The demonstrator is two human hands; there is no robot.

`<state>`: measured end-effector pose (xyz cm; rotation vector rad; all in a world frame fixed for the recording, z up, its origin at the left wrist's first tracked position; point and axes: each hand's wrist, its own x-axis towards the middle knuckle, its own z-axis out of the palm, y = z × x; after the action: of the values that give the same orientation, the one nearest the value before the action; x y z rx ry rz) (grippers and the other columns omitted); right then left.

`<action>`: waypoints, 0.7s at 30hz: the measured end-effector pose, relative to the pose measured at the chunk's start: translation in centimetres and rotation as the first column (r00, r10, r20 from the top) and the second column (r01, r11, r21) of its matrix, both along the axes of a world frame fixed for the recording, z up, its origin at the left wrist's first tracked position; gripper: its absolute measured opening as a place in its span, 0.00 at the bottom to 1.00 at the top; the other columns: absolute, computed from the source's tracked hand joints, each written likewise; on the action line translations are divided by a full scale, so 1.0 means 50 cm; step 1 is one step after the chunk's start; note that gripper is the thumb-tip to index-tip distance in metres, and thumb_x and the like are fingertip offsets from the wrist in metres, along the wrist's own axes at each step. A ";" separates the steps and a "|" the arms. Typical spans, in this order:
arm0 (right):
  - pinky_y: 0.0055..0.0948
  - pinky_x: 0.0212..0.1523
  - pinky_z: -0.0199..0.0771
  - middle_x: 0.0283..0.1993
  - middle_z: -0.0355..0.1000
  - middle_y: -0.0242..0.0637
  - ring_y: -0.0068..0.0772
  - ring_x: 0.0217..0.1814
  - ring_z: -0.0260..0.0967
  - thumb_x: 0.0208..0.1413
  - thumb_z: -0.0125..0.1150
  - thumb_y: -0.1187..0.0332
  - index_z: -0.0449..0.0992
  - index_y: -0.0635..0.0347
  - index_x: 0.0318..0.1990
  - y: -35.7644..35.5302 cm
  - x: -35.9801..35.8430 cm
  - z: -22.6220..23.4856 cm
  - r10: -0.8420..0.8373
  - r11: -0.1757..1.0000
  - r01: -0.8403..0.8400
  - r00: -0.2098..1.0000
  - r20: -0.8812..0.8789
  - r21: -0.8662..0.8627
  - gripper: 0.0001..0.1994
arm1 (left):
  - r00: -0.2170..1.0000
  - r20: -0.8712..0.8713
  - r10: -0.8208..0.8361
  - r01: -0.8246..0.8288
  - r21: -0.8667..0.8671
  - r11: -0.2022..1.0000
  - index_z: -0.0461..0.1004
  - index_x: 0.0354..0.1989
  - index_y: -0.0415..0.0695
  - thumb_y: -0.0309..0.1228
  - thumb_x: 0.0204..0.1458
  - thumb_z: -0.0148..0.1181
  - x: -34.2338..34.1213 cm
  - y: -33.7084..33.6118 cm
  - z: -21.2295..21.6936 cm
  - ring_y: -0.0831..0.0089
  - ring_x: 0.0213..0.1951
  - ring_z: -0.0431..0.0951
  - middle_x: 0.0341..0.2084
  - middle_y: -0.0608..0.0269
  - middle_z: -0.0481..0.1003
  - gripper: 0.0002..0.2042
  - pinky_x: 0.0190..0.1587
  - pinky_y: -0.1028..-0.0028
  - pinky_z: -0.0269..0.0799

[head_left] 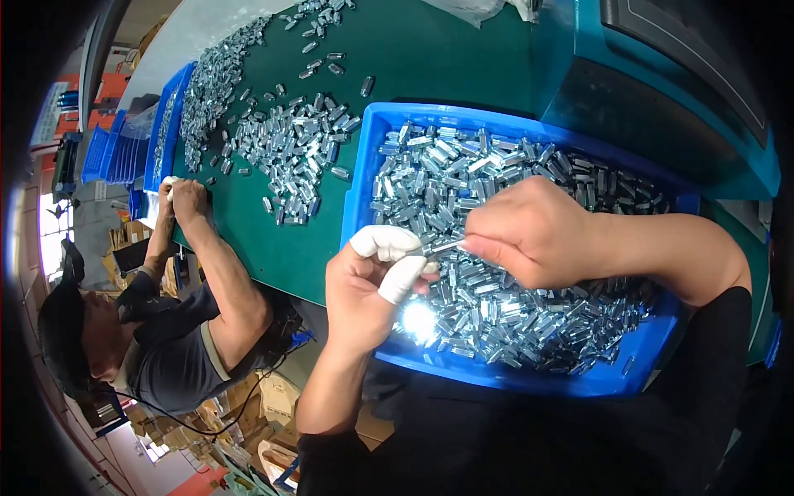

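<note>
"What is farthest to the left of the hands?"

"One other person (169, 355) in a dark top. That person's two hands (190, 202) are close together. Past them is a stack of blue bins (124, 155), too squashed together to count, and one long blue bin (172, 120)."

"And nearer?"

"Two big piles: a far pile (217, 83) and a near pile (285, 153). They are shiny metal bits on one green table (405, 58), way too many to count."

"What is the left hand (357, 298) doing?"

"It is curled up, thumb and pointing finger pinched on one end of a thin metal piece (447, 246). I see white covers (398, 279) on at least two of its fingers, counting the thumb."

"Just one piece?"

"I can't tell if it is one or two joined. It sits between both hands, over one blue tray (357, 190) full of metal bits."

"And the right hand (533, 236)?"

"Nearly a fist, bare, with thumb and finger squeezing the other end."

"Can you read writing on the bits?"

"They are too small to tell. Past the right hand stands one big blue-green box (571, 91)."
</note>
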<state>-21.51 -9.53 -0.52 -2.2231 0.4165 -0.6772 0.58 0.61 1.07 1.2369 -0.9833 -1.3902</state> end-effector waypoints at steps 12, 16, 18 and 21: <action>0.38 0.21 0.65 0.18 0.65 0.35 0.40 0.20 0.66 0.55 0.64 0.67 0.69 0.57 0.22 0.029 0.003 -0.003 0.030 0.982 -0.023 0.999 0.031 -0.188 0.13 | 0.982 0.138 -0.129 0.134 -0.023 0.991 0.72 0.38 0.37 0.18 0.52 0.64 -0.020 0.012 -0.001 0.71 0.31 0.82 0.32 0.57 0.78 0.08 0.29 0.77 0.76; 0.39 0.24 0.67 0.17 0.70 0.41 0.45 0.20 0.69 0.65 0.53 0.64 0.74 0.61 0.21 0.044 0.003 0.032 0.091 0.840 -0.065 0.996 -0.023 0.538 0.19 | 0.888 0.448 -0.102 0.304 -0.405 0.862 0.72 0.38 0.34 0.17 0.50 0.65 -0.005 0.004 -0.018 0.68 0.30 0.81 0.30 0.53 0.79 0.09 0.32 0.73 0.77; 0.38 0.24 0.66 0.17 0.70 0.41 0.42 0.19 0.69 0.65 0.52 0.64 0.75 0.61 0.22 0.046 0.001 0.041 0.122 0.784 -0.086 0.992 -0.017 0.615 0.18 | 0.873 0.480 -0.088 0.340 -0.469 0.815 0.72 0.38 0.34 0.16 0.49 0.66 -0.005 -0.001 -0.008 0.66 0.30 0.81 0.29 0.52 0.79 0.10 0.32 0.72 0.77; 0.34 0.24 0.67 0.18 0.71 0.39 0.36 0.19 0.70 0.66 0.51 0.64 0.76 0.61 0.23 0.038 -0.001 0.055 0.171 0.724 -0.106 0.985 -0.029 0.681 0.18 | 0.852 0.522 -0.029 0.373 -0.569 0.733 0.73 0.38 0.34 0.16 0.47 0.67 -0.011 0.000 -0.008 0.63 0.31 0.81 0.28 0.51 0.79 0.11 0.33 0.70 0.77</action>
<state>-21.55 -7.65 2.23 -1.5554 0.4479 -0.2679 0.03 0.63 0.67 0.9418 -1.8321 -0.7464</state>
